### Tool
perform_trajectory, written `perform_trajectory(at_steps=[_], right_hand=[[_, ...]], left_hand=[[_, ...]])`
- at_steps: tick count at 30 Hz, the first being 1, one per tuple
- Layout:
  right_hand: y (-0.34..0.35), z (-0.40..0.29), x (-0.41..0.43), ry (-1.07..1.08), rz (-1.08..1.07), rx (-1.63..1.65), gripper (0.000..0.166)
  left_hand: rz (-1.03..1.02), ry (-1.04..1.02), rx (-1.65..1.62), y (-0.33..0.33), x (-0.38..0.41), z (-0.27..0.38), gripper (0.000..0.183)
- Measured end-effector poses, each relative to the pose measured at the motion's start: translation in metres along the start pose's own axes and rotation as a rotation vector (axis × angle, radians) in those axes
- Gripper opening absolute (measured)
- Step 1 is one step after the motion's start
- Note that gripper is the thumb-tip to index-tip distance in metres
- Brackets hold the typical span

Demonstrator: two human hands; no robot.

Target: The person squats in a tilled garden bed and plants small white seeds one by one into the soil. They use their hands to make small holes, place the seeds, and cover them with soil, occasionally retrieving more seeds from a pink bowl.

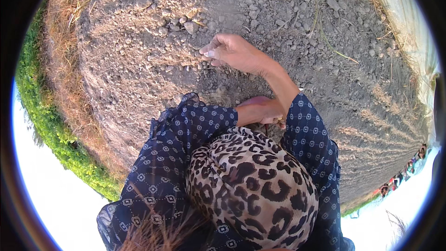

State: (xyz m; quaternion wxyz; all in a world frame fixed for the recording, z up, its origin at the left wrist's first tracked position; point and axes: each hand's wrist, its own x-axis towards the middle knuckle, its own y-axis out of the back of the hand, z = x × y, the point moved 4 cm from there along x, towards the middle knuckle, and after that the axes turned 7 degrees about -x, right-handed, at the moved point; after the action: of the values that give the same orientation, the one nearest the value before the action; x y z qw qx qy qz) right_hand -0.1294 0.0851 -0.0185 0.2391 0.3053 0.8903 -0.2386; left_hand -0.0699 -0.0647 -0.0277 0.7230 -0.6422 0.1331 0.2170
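My right hand (234,53) reaches out over dry, cloddy soil (139,66), thumb and fingertips drawn together around a small whitish piece (208,54). Closer to my body, my left hand (268,112) is curled, with small yellowish pieces (280,120) showing at its fingers. My right forearm crosses in front of it and hides part of it. Behind the left hand a rounded pinkish thing (256,100) shows; its kind is unclear. Below both hands bulges a leopard-print cloth (258,188), between the navy patterned sleeves (205,118).
A strip of dry straw (66,52) and green plants (45,101) border the soil at left. Pale sheeting (404,17) runs along the upper right edge. Furrows (379,136) curve away at right, towards several distant people (400,177). A thin stalk (334,47) lies on the clods.
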Motion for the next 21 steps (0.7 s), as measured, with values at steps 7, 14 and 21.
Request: perform_trajectory(at_steps=[7, 14, 21], right_hand=[[-0.005, -0.046, 0.013, 0.078, -0.035, 0.112, 0.017], [-0.035, -0.023, 0.031, 0.026, -0.131, 0.019, 0.026], [-0.047, -0.064, 0.06, 0.26, -0.05, 0.137, 0.021]], left_hand=[[-0.13, -0.045, -0.529, 0.033, 0.015, -0.044, 0.014], [-0.226, -0.096, -0.76, 0.047, 0.024, -0.063, 0.018], [-0.253, -0.142, -0.943, 0.057, 0.027, -0.081, 0.023]])
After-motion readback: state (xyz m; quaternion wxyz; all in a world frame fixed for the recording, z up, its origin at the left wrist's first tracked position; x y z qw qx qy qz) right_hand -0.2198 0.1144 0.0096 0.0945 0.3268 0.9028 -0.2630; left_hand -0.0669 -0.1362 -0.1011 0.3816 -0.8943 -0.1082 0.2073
